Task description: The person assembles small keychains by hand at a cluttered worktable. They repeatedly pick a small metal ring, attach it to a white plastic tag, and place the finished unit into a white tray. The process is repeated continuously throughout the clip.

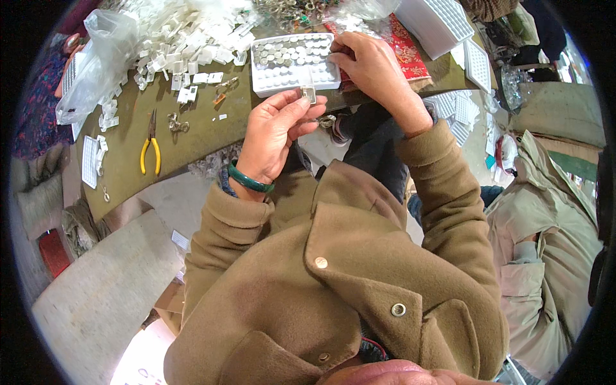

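Between the thumb and fingers of my left hand (273, 128) is a small clear plastic case (309, 95), held just off the near edge of a white tray (258, 82). Round silver button cells (282, 55) fill the tray's far rows, and whitish round spots show in the near rows. At the tray's right end, the thumb and forefinger of my right hand (378, 72) close together; whatever they may hold is too small to make out. A green bangle circles my left wrist.
Loose white plastic pieces (186, 45) heap at the back left beside a clear plastic bag (106, 61). Yellow-handled pliers (151, 151) lie left of my left hand. Red patterned cloth (405, 48) and stacked white trays (436, 25) are at the right. Another person's sleeve (545, 250) shows far right.
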The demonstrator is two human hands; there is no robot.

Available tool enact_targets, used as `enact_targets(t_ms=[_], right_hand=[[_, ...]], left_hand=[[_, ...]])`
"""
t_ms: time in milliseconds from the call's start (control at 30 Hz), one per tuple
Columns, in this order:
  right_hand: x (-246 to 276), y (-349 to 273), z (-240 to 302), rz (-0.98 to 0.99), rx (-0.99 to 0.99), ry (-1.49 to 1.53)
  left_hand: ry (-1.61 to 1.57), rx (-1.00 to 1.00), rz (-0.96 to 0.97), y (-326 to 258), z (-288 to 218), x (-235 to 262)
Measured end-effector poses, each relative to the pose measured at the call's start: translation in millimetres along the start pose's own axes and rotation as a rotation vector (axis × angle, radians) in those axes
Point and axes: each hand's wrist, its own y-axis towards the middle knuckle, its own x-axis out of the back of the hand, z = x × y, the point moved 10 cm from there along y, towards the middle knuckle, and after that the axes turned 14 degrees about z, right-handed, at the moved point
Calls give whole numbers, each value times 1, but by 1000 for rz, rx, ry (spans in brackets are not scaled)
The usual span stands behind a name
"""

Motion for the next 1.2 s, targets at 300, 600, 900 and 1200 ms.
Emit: enact_targets(t_ms=[300,600,900,1200], right_hand=[[4,-23,47,22,11,225],[-13,-39,78,-11,105,236],[-23,-44,72,90,111,307],[1,-17,34,-224,-8,-16]], left_hand=[[-63,-48,8,-4,0,4],[73,-113,-64,-15,-6,11],[-24,-78,-118,-19,5,17],[37,-19,-92,-11,3,12]])
